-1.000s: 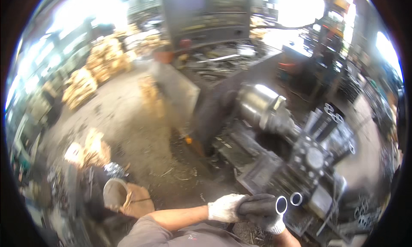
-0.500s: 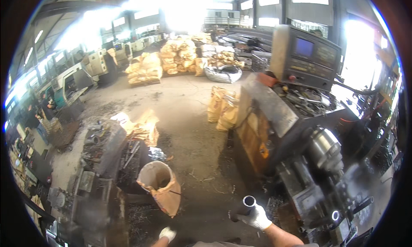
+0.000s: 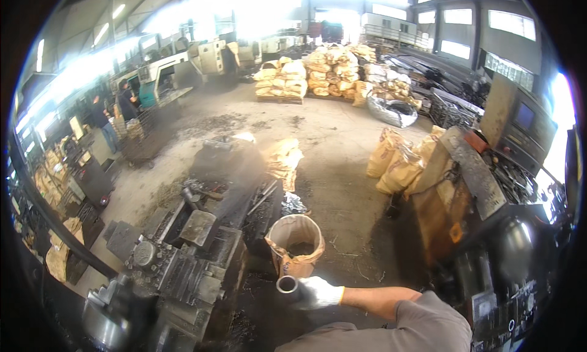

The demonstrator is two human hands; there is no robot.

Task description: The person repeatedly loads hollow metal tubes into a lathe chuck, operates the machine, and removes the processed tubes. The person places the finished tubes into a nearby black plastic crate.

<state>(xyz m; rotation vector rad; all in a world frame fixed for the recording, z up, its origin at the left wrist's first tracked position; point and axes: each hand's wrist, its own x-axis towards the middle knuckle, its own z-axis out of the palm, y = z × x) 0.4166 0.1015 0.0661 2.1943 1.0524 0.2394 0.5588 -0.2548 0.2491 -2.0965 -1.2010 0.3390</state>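
**Metal tube held in gloved right hand near an open sack**

The tube's round, hollow end is turned up toward the camera, and its lower length is lost in shadow and blur. It is gripped by the right hand, whose fingers are closed around its side, though the fingertips cannot be made out. The left hand is out of view, so the state of its fingers cannot be told. Just beyond the tube, the sack is seen standing upright with its mouth wide open. To the left, a dark machine bed is flanked by a shiny chuck. On the right, tan sacks are stood on the floor beside a second machine, topped by a control panel. Farther off, filled sacks are stacked in piles, and a silvery wrapped coil is laid on the floor.
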